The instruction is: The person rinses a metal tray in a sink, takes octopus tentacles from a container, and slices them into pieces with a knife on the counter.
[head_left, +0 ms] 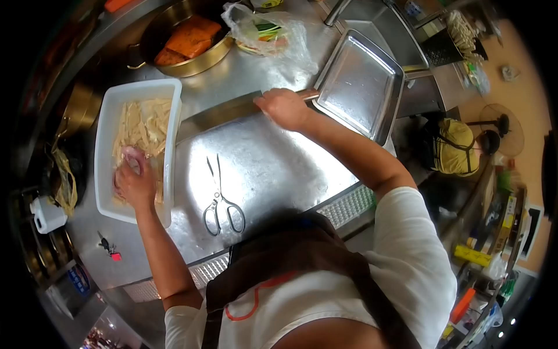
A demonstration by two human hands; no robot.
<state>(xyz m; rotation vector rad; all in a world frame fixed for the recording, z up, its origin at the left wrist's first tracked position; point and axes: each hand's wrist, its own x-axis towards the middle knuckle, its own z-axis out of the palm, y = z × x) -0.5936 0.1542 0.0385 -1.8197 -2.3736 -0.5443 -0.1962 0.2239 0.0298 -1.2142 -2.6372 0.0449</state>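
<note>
My left hand (136, 183) reaches into a white plastic tub (176, 116), with the fingers closed round a pinkish, loop-shaped piece of what looks like raw meat (133, 156). Pale, strip-like pieces (142, 125) lie in the tub beside it. Over the steel table, my right hand (285, 109) is closed on what looks like a long, wide-bladed knife (218, 112). Its blade points left toward the tub, and the brown handle end sticks out past my wrist. A pair of scissors (217, 200) lies on the table between my arms, blades pointing away from me.
A brass-coloured pan (200, 67) with orange food stands at the back. Beside it is a clear plastic bag (285, 43) over cut vegetables. At the right, a metal tray (360, 84) lies by a sink (378, 35). Keys (107, 245) lie at the table's left.
</note>
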